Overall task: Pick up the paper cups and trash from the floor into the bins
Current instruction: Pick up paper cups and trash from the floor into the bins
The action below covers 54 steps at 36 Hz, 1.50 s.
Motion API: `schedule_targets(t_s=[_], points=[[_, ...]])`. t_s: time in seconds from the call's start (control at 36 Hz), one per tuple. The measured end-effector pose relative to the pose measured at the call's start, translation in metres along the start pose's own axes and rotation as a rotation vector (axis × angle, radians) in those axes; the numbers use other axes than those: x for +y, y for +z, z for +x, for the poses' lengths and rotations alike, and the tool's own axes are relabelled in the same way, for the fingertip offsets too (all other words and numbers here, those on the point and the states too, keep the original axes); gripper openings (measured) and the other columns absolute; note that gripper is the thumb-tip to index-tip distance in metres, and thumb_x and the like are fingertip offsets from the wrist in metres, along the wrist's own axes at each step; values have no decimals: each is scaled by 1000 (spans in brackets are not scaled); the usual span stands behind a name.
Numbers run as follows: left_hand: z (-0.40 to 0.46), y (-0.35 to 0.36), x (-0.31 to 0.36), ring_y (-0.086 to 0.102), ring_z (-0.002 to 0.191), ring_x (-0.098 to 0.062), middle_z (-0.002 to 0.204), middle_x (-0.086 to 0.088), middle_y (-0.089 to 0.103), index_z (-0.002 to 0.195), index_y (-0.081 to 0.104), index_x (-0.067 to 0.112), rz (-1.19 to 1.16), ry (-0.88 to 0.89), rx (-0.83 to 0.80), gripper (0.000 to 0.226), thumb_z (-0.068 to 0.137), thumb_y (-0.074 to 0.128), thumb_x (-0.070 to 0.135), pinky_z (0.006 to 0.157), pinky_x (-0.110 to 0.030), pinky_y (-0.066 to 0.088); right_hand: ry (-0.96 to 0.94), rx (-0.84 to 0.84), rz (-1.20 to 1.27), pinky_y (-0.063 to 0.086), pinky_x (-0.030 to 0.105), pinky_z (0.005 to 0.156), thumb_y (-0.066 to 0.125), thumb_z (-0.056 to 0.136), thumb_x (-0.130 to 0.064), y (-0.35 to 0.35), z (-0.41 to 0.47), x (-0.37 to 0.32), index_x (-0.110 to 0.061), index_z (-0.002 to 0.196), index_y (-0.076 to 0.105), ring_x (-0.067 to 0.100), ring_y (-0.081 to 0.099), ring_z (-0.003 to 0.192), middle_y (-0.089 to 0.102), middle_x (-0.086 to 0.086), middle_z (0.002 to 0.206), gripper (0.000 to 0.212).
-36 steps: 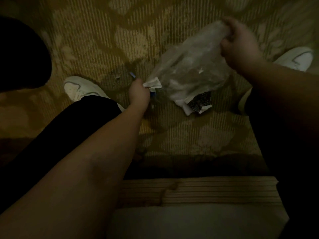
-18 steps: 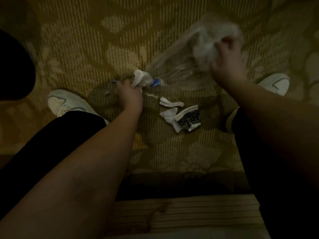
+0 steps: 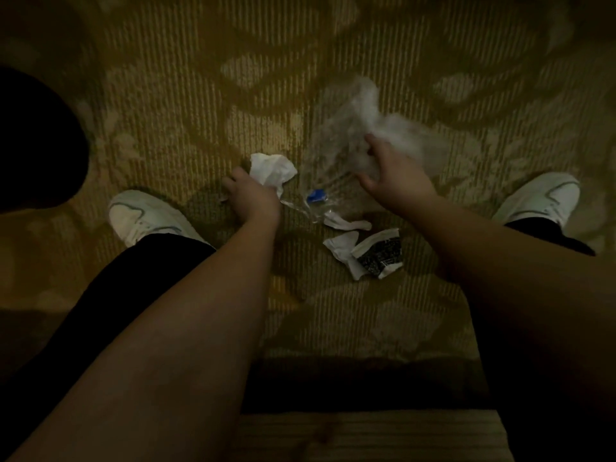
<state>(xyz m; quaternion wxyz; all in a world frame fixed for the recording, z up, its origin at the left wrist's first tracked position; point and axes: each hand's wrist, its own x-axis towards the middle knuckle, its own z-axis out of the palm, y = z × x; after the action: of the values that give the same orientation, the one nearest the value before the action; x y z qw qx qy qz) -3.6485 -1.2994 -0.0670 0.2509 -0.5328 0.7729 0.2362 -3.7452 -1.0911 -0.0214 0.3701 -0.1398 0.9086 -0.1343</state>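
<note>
My left hand reaches low to the patterned carpet and grips a crumpled white paper. My right hand holds a blurred clear plastic bag just above the floor. Between the hands lies a clear plastic bottle with a blue cap. Nearer me on the carpet lie a small white paper scrap, another crumpled white piece and a flattened paper cup with a black print.
My two white shoes stand on the carpet, left shoe and right shoe. A dark rounded object fills the left edge. A wooden ledge runs along the bottom of the view.
The right hand lowered the bag from high up toward the floor, uncovering the cup and scraps. The left hand stayed low and still grips the white paper.
</note>
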Motion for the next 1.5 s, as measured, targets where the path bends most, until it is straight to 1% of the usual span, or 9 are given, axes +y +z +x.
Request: schedule_targets(t_s=[0.11, 0.28, 0.42, 0.61, 0.86, 1.03, 1.11, 1.25, 1.5], points=[[8, 2, -4, 53, 120, -35, 135, -18, 51, 126, 52, 1, -46, 59, -8, 31, 97, 56, 13, 97, -40, 45, 130, 130, -111, 36, 49, 110, 63, 85, -61, -10, 7, 15, -20, 154, 27, 33, 33, 140, 28, 9, 155, 88], [10, 2, -7, 54, 109, -34, 128, -18, 54, 120, 57, 3, 59, 109, 6, 24, 101, 43, 12, 94, -37, 41, 386, -65, -67, 23, 60, 116, 70, 73, -71, -12, 18, 24, -25, 156, 17, 40, 5, 150, -3, 8, 165, 109], [9, 3, -5, 50, 121, -36, 142, -18, 39, 134, 42, 4, -18, 74, 67, 43, 94, 58, 10, 93, -39, 45, 328, -109, -106, 27, 56, 114, 78, 77, -51, 7, 21, 13, -21, 154, 17, 42, 10, 147, 7, 11, 162, 103], [19, 6, -12, 62, 106, -35, 119, -20, 62, 115, 61, -3, -50, 124, 3, 27, 95, 59, 15, 92, -43, 52, 276, -48, -82, 48, 46, 91, 49, 98, -20, 17, 29, 22, -16, 129, 52, 37, 55, 113, 46, 15, 133, 31], [0, -26, -4, 54, 123, -34, 134, -19, 57, 132, 55, 0, -138, 28, -130, 34, 105, 42, 16, 100, -34, 40, 334, -12, 449, 59, 47, 83, 59, 90, -25, -22, 14, 4, -21, 133, 56, 28, 68, 96, 66, 9, 116, 43], [-34, -71, 28, 57, 117, -29, 135, -10, 57, 143, 47, 12, -293, 84, -246, 54, 92, 61, 17, 90, -32, 48, 365, 6, 855, 63, 38, 71, 59, 93, -15, -76, -12, -7, -29, 139, 49, 20, 66, 91, 63, 0, 116, 49], [-65, -101, 52, 59, 106, -20, 121, 0, 59, 144, 48, 17, -457, 181, -258, 54, 91, 58, 11, 88, -31, 50, 332, 35, 786, 60, 25, 64, 59, 94, -14, -106, -24, -16, -26, 134, 55, 13, 64, 86, 62, -5, 111, 43], [-133, -151, 84, 65, 90, -12, 95, 9, 68, 126, 67, 21, -632, 295, -239, 34, 98, 49, 13, 75, -26, 52, 234, -13, 562, 55, 37, 93, 56, 97, -12, -162, -59, -44, -13, 122, 63, 26, 63, 111, 64, 11, 121, 27], [-247, -207, 113, 71, 98, -19, 105, 2, 74, 114, 69, 28, -849, 361, -373, 30, 87, 65, 39, 91, -45, 57, -70, -107, 533, 54, 30, 67, 55, 95, -17, -237, -134, -100, -13, 130, 59, 13, 62, 77, 66, 6, 108, 35]])
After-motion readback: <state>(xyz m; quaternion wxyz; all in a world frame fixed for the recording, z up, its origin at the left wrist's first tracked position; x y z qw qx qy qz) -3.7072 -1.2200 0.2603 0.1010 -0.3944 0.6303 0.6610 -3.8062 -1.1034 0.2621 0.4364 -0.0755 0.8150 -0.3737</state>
